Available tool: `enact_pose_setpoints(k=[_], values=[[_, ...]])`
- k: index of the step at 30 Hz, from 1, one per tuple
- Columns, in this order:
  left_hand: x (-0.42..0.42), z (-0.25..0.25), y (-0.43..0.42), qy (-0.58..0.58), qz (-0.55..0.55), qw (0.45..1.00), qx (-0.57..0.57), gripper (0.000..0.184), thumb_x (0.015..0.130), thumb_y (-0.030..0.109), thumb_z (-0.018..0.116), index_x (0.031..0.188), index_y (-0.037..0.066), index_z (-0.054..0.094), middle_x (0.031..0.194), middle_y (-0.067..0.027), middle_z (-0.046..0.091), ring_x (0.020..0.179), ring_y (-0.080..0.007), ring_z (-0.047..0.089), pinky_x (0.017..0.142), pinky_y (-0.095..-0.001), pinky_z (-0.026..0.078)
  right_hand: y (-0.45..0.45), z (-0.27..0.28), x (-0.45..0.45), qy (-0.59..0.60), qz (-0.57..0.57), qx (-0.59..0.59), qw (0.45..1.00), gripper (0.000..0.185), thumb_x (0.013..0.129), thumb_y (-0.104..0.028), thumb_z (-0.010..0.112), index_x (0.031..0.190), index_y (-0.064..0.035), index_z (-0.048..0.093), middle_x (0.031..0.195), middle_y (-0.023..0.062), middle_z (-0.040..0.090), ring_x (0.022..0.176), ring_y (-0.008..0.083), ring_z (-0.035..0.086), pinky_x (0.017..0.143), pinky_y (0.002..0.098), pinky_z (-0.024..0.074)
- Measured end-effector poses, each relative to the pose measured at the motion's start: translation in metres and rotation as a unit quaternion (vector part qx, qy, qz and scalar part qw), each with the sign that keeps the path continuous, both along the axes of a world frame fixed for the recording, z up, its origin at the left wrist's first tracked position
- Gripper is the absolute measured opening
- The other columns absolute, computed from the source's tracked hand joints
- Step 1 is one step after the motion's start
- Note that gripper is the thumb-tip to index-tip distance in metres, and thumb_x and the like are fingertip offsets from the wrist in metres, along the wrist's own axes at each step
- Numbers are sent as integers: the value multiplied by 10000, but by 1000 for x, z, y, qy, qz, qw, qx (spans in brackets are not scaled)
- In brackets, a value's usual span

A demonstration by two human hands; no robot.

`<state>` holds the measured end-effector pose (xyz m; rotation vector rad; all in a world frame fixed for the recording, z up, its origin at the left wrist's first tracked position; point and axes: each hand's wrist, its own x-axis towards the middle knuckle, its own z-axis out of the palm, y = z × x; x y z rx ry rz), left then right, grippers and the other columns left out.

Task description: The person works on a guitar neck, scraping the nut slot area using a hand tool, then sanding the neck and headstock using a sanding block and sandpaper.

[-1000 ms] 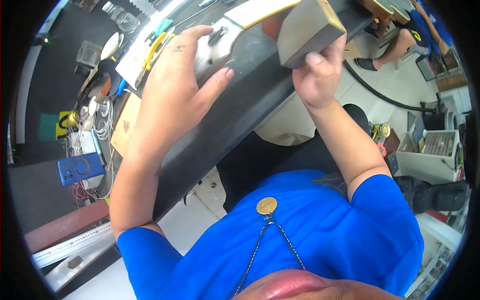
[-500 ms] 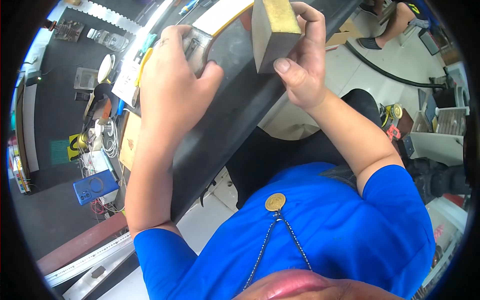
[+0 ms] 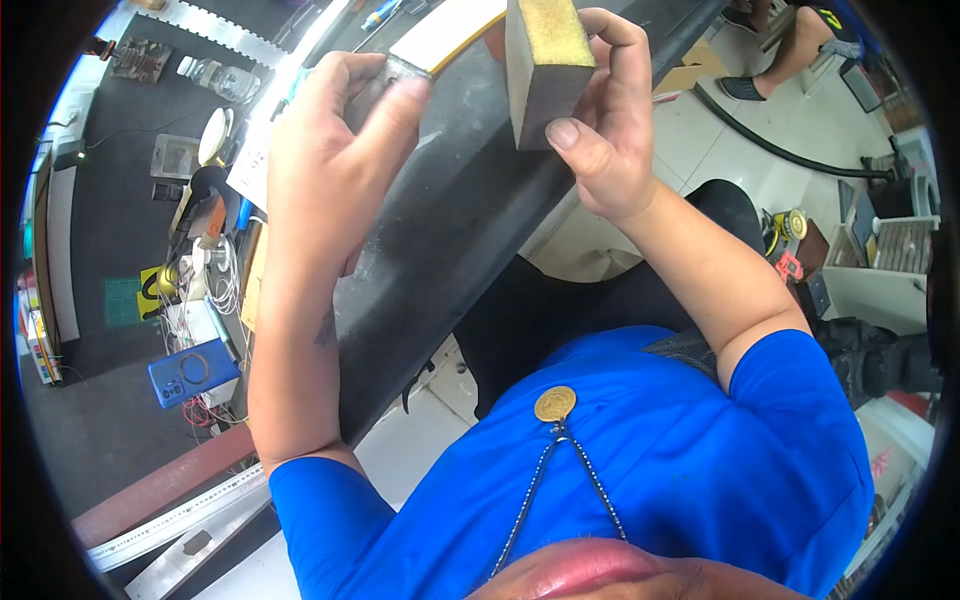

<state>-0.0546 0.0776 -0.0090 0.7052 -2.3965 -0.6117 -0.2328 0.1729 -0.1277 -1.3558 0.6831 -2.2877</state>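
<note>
In my right hand point(image 3: 615, 120) is a rectangular sanding sponge point(image 3: 560, 40), dark grey on the sides with a yellow face. The thumb presses its lower corner and the fingers wrap behind it. My left hand point(image 3: 335, 140) is closed, thumb against fingers, round a small greyish block point(image 3: 403, 72) that is mostly hidden. That block is at the near end of a white strip point(image 3: 450, 35) with an orange-yellow edge. I cannot tell whether the two are joined. The sponge is to the right of the strip, above the dark bench point(image 3: 440, 190).
On the left are a blue phone point(image 3: 193, 373), tangled white cables point(image 3: 222, 290), a plastic bottle point(image 3: 215, 78) and a green mat point(image 3: 122, 302). A metal ruler point(image 3: 180, 515) lies low left. Another person's leg point(image 3: 790, 60) and a black hose point(image 3: 750, 135) are at upper right.
My left thumb has moved up and closed over the small greyish block, and the hand has turned slightly. My right hand and the sponge have barely moved.
</note>
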Motion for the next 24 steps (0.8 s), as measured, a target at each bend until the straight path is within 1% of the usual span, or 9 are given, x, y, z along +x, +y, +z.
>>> enact_pose_setpoints(k=[1, 5, 8, 13, 15, 17, 20, 23, 24], values=[[1, -3, -1, -3, -7, 1000, -20, 353, 1014, 234, 705, 1229, -43, 664, 955, -171, 741, 869, -188, 705, 805, -345, 552, 0, 0, 1, 0, -4, -3, 1000, 906, 904, -398, 815, 1508, -4, 266, 1374, 121, 468, 1249, 186, 500, 1088, 345, 403], [3, 4, -8, -4, 7, 986, 164, 331, 1016, 197, 720, 1236, -46, 673, 1020, -121, 750, 882, -114, 695, 786, -267, 541, -2, -1, 3, 2, -12, -12, 1000, 885, 907, -377, 808, 1504, -6, 271, 1374, 121, 464, 1252, 187, 497, 1088, 347, 404], [5, 2, -23, 78, -25, 945, 318, 298, 1024, 132, 719, 1243, -63, 667, 1075, -86, 748, 877, -59, 685, 759, -208, 535, 0, 0, 3, 4, -6, -4, 1000, 873, 908, -369, 803, 1501, -7, 275, 1373, 121, 463, 1254, 188, 496, 1090, 347, 404], [3, -5, -27, 3, -10, 997, 81, 280, 1034, 157, 712, 1228, -43, 678, 1023, -63, 753, 868, -50, 674, 761, -205, 527, 0, -1, 0, 17, -7, 1, 1000, 859, 911, -358, 801, 1499, -11, 280, 1367, 121, 467, 1246, 188, 504, 1081, 345, 414], [4, -5, -28, -1, -7, 997, 82, 288, 1031, 185, 725, 1219, -30, 684, 1001, -51, 754, 865, -50, 669, 771, -210, 524, 2, 0, 2, 15, -1, 5, 1000, 851, 914, -348, 798, 1499, -11, 280, 1366, 122, 469, 1238, 188, 511, 1074, 344, 422], [2, 0, -24, 31, 4, 974, 223, 304, 1022, 219, 745, 1208, -16, 692, 982, -40, 753, 862, -50, 665, 781, -216, 519, 3, 2, 3, 13, 4, 4, 1000, 844, 917, -339, 796, 1499, -11, 280, 1364, 123, 470, 1232, 189, 517, 1067, 344, 430], [1, -2, -23, -11, 40, 994, 96, 455, 968, 395, 769, 1161, -16, 743, 1014, -122, 798, 906, -173, 739, 851, -316, 550, 1, 1, 2, 13, 10, 0, 1000, 862, 915, -341, 799, 1503, -12, 261, 1367, 122, 463, 1232, 188, 514, 1064, 348, 430], [2, -6, -22, -14, 4, 1000, -5, 321, 1028, 277, 695, 1175, -5, 740, 969, -87, 780, 867, -133, 700, 815, -309, 538, 2, 5, 5, 1, 10, -9, 1000, 815, 915, -318, 801, 1478, -9, 300, 1351, 133, 485, 1215, 197, 541, 1035, 345, 457], [3, -4, -22, -12, 20, 999, 46, 296, 1039, 252, 676, 1180, 0, 741, 968, -83, 772, 873, -124, 687, 817, -308, 534, 4, 12, 10, -11, 3, -30, 999, 722, 922, -276, 796, 1442, -3, 376, 1327, 147, 525, 1191, 210, 581, 1001, 337, 494]])
